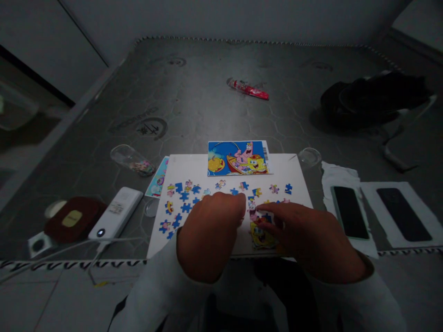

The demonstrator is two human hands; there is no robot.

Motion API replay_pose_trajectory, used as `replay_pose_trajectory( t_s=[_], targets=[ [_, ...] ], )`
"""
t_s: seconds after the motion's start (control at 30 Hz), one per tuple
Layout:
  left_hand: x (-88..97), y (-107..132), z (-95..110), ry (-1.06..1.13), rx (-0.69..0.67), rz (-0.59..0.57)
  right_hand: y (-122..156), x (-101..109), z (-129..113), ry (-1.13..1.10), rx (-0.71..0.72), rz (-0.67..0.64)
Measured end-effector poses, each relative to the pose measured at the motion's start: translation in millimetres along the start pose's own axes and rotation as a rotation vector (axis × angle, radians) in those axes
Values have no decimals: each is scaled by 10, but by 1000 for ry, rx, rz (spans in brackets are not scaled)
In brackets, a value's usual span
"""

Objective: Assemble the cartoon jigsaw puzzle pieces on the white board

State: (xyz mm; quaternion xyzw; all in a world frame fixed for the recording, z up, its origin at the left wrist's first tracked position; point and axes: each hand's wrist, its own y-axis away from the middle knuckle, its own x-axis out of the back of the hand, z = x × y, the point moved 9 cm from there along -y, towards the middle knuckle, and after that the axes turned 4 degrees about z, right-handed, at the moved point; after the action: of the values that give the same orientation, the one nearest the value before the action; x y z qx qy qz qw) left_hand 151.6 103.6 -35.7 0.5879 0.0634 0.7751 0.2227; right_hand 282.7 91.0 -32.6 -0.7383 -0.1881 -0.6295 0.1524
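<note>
A white board [294,173] lies in front of me with several loose blue and yellow puzzle pieces [183,196] scattered on it. A joined cluster of pieces [260,233] sits near the board's front edge. A colourful cartoon reference picture [238,158] rests at the board's far edge. My left hand [211,230] is curled, knuckles up, just left of the cluster; what its fingertips hold is hidden. My right hand [308,237] presses its outstretched fingers onto the cluster.
A white power bank [116,213] with a cable and a dark red case [71,220] lie at the left. Two dark phones [349,211] [401,213] rest on white paper at the right. A red tube [248,89] and a black bag [374,99] lie farther back.
</note>
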Motion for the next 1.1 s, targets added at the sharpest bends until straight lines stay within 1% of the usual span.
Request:
replay_pose_trajectory(
  t_s=[0.07,0.2,0.33,0.53,0.7,0.9,1.1],
  targets=[
    [18,-13,5,41,-28,31,-5,-8,-16,2,6,-14],
    [42,-3,32,89,-66,38,-18,-19,-39,15,17,-31],
    [62,36,31,75,-44,66,-26,-13,-47,22,25,-35],
    [-17,33,34,61,-32,-6,-30,4,-83,50,45,-24],
    [-18,2,-16,24,14,-9,-45,-16,-88,28,43,-32],
    [-59,11,21,18,-15,-60,-50,-49,-62,2,21,-49],
    [-47,-3,17,22,2,-51,-41,-62,-51,-26,7,-68]
  ],
)
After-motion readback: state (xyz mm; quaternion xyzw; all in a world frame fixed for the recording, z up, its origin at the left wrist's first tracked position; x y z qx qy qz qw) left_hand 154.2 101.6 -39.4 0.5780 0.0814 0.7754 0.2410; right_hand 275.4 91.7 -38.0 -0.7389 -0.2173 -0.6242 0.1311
